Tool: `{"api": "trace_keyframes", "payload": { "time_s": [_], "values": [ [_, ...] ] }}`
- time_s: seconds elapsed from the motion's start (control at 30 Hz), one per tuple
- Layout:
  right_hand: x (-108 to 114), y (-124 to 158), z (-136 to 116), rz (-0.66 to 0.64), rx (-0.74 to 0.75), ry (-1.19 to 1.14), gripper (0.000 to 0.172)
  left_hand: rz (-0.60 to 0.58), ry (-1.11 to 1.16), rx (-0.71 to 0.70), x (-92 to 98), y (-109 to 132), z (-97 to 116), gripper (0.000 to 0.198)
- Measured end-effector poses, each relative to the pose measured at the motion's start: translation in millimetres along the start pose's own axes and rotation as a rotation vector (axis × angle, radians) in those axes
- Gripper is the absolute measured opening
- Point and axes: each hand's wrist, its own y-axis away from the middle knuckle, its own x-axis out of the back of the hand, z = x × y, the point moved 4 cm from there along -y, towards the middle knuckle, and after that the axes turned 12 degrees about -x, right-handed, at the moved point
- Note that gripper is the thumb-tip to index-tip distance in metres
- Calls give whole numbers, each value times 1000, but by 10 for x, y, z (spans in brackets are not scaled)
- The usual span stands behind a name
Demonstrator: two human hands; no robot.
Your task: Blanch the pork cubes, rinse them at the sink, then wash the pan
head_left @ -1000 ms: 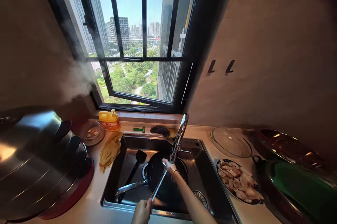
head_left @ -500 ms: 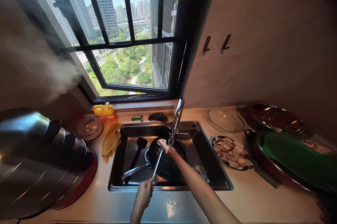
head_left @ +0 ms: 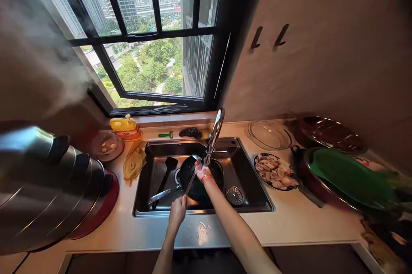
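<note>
My left hand (head_left: 178,210) is closed round the handle of a long metal utensil (head_left: 190,184), just above the sink's front edge. The utensil's far end reaches up under the faucet (head_left: 215,134). My right hand (head_left: 202,172) is at that far end, below the spout, its fingers bent against the utensil. Beneath both hands lies a dark round pan (head_left: 206,190) in the sink (head_left: 257,203). A metal-handled ladle (head_left: 163,195) and a black spatula (head_left: 171,164) rest in the sink's left part.
Left stands a large steaming pot (head_left: 54,192), with a yellow cloth (head_left: 134,162) and yellow bottle (head_left: 126,129) beside the sink. Right are a plate of meat pieces (head_left: 276,171), a glass dish (head_left: 269,134) and a green board (head_left: 350,179). A strainer (head_left: 234,195) lies in the sink.
The view has shifted, showing more of the counter's front. The utensil has turned, and its far end now shows beyond my right hand, whose fingers have bent in toward it.
</note>
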Motion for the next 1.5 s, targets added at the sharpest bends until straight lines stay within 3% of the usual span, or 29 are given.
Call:
{"api": "trace_keyframes", "payload": {
  "time_s": [0.13, 0.23, 0.37, 0.53, 0.67, 0.73, 0.83, 0.93, 1.03, 1.2, 1.3, 1.4, 1.5],
  "values": [
    [125, 143, 56, 125, 35, 31, 4, -169, 187, 42, 19, -170, -121, 58],
    [189, 319, 92, 160, 51, 89, 17, -266, 238, 12, 103, -336, -175, 64],
    [284, 558, 12, 204, 51, 204, 20, -299, 230, -86, 213, -665, -113, 64],
    [339, 805, -333, 271, 195, 269, 21, -408, 327, -229, -2, -1129, 362, 52],
    [295, 1031, -691, 314, 317, 331, 21, -513, 443, -330, -253, -1260, 724, 44],
    [258, 1172, -888, 325, 362, 376, 21, -560, 527, -364, -311, -1240, 758, 42],
    [186, 1404, -1191, 316, 424, 450, 23, -609, 608, -374, -295, -1179, 600, 43],
    [102, 1587, -1429, 298, 466, 524, 28, -585, 600, -302, -221, -1119, 305, 49],
    [24, 1647, -1508, 287, 472, 602, 31, -560, 595, -254, -184, -1022, 82, 56],
    [25, 1512, -1310, 324, 443, 723, 25, -482, 503, -248, -211, -778, -111, 62],
    [132, 1374, -1187, 349, 383, 817, 19, -398, 388, -247, -229, -580, -229, 47],
    [286, 1256, -1234, 369, 341, 904, 24, -218, 79, -356, -266, -355, -208, 25],
    [463, 1204, -1411, 364, 305, 925, 25, -20, -185, -458, -421, -152, 148, 20]
  ]
}}
